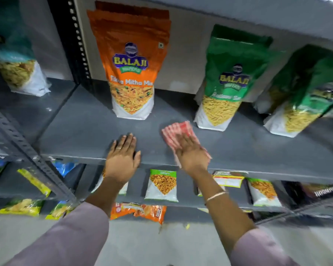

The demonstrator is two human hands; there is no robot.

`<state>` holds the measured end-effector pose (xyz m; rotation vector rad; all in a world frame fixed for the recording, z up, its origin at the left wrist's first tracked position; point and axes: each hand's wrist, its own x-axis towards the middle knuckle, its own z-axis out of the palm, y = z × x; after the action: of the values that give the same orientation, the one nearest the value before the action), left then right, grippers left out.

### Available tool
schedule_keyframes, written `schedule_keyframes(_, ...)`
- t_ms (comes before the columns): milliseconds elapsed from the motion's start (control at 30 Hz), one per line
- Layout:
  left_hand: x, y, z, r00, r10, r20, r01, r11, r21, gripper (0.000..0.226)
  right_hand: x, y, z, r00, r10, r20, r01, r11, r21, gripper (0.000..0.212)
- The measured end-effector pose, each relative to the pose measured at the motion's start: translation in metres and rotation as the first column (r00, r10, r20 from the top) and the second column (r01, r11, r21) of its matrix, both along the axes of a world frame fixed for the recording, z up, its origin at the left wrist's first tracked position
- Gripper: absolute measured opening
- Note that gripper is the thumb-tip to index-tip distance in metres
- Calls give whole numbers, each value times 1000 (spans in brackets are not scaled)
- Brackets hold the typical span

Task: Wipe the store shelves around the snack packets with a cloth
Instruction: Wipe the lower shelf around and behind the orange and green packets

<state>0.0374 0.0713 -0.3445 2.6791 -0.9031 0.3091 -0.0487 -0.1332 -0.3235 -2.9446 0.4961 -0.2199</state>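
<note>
A red-and-white striped cloth (178, 130) lies flat on the grey metal shelf (81, 131). My right hand (190, 152) presses down on the cloth with flat fingers, in front of the gap between the packets. My left hand (123, 156) rests palm down on the shelf's front edge, fingers spread, holding nothing. An orange snack packet (132, 64) stands upright at the back, left of the cloth. A green snack packet (229, 79) stands to the right of the cloth, and another green packet (304, 93) leans further right.
A perforated upright post (76, 41) divides this bay from the left one, where a teal packet (17, 54) stands. The lower shelf (181, 203) holds several small packets lying flat. Orange packets (142, 210) lie below that. Another shelf overhangs at the top.
</note>
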Motion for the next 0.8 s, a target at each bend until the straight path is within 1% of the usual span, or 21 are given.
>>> schedule_keyframes(33,-1,0,0,1000,2,-5,-2,1000,-1,56,-14,-20,-3,999,-28,42,28,1000,-12,62)
schedule_keyframes(67,-1,0,1,1000,4,-11,-4,1000,-3,57,-25,-35,-2,995,-83,59,80,996,39,60)
schedule_keyframes(133,-2,0,2,1000,6,-24,-7,1000,-9,59,-36,-39,6,985,-167,33,159,971,176,51)
schedule_keyframes(167,-3,-1,2,999,5,-32,-5,1000,-7,60,-34,-35,3,981,-186,52,174,967,185,50)
schedule_keyframes(233,-4,-3,3,998,16,-53,-15,1000,17,63,-22,-2,12,975,-219,-48,223,965,137,53)
schedule_keyframes(267,-5,-4,3,998,25,-60,-23,999,39,64,-14,20,17,975,-204,-86,214,968,130,55)
schedule_keyframes(300,-5,-6,3,997,33,-63,-29,998,56,64,-7,37,19,984,-149,-102,161,979,124,56)
schedule_keyframes(333,-6,-7,3,997,40,-63,-35,996,78,62,-6,50,22,990,-96,-106,110,984,140,55)
schedule_keyframes(367,-6,-8,5,997,43,-58,-36,993,113,57,-5,49,16,987,-54,-150,74,989,129,54)
schedule_keyframes(433,-5,-9,6,999,29,-25,-24,986,164,52,-18,31,16,985,-41,-167,57,994,92,54)
schedule_keyframes(467,-6,-11,7,1000,18,-8,-16,985,172,53,-30,17,19,986,-57,-157,64,997,42,55)
schedule_keyframes(500,-9,-13,10,1000,10,5,-11,985,175,53,-43,-2,19,989,-88,-123,93,995,34,55)
schedule_keyframes(600,-23,-35,21,1000,-12,12,10,988,153,54,-84,-62,26,977,-212,2,206,950,235,50)
schedule_keyframes(633,-31,-47,25,999,-29,14,27,989,148,55,-94,-81,25,964,-263,-43,265,933,243,51)
schedule_keyframes(667,-40,-60,27,999,-47,25,43,987,155,56,-100,-95,24,937,-329,-120,348,913,213,53)
schedule_keyframes(700,-49,-75,29,998,-61,31,55,986,156,56,-100,-102,24,898,-394,-197,423,895,141,56)
schedule_keyframes(733,-57,-91,30,998,-67,19,64,986,153,56,-98,-101,29,892,-395,-220,418,906,67,57)
schedule_keyframes(800,-78,-126,34,996,-86,-19,88,987,133,56,-97,-91,37,939,-254,-233,269,962,34,55)
